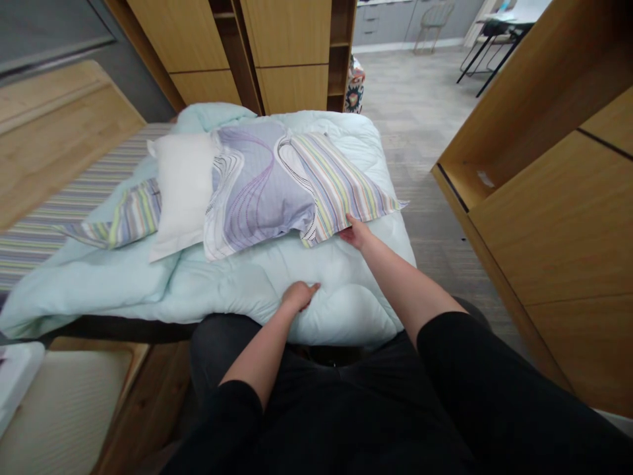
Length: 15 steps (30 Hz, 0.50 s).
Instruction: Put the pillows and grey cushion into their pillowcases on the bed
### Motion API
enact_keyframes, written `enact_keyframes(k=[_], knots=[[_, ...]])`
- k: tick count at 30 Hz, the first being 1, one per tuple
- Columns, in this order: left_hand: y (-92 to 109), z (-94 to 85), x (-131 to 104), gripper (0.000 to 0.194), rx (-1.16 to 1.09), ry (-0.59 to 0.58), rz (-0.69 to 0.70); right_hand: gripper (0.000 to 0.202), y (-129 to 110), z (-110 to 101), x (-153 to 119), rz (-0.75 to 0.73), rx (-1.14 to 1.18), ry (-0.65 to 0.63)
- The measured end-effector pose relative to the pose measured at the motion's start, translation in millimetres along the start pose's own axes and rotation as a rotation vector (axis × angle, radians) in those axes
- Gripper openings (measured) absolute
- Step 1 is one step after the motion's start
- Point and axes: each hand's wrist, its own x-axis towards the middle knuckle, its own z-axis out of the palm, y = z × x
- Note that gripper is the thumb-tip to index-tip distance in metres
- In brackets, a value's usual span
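Pillowcase [277, 185]: striped, lying on the duvet [237, 284], beside a white pillow [180, 188].
Right hand [357, 232]: fingers grip the pillowcase's near edge.
Left hand [298, 295]: curled, resting on the duvet.

Light wooden cabinets [291, 53] stand along the far side, with open shelf gaps between their doors. A tall wooden unit [558, 198] of the same finish rises on the right. The floor [425, 112] is pale grey planking. Farther back, grey drawer fronts [390, 20], a wire chair [435, 20] and a black-legged table [499, 33] stand in even, soft light.
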Motion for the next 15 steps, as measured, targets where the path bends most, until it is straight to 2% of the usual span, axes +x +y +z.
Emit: enact_keyframes(k=[2, 4, 7, 10, 12, 15], knots=[[-0.7, -3.8, 6.7, 0.077, -0.020, -0.049, -0.011, 0.021, 3.7, 3.6, 1.4, -0.040, 0.011, 0.064], [-1.9, -8.2, 11.8, 0.076, -0.041, -0.076, -0.012, 0.013, 7.9, -3.1, -5.5, -0.107, 0.046, 0.105], [-3.4, -12.0, 14.8, 0.077, -0.070, -0.075, 0.012, 0.009, 15.8, -27.5, -30.9, -0.244, 0.136, 0.137], [-5.4, -12.0, 14.4, 0.077, -0.101, -0.073, 0.037, 0.016, 16.5, -63.2, -74.2, -0.372, 0.198, 0.150], [-8.0, -10.9, 13.5, 0.077, -0.120, -0.070, 0.044, 0.023, 0.2, -91.2, -111.5, -0.488, 0.218, 0.135], [-13.3, -9.2, 11.5, 0.075, -0.149, -0.047, 0.079, 0.026, -56.2, -130.0, -169.4, -0.714, 0.251, 0.100]])
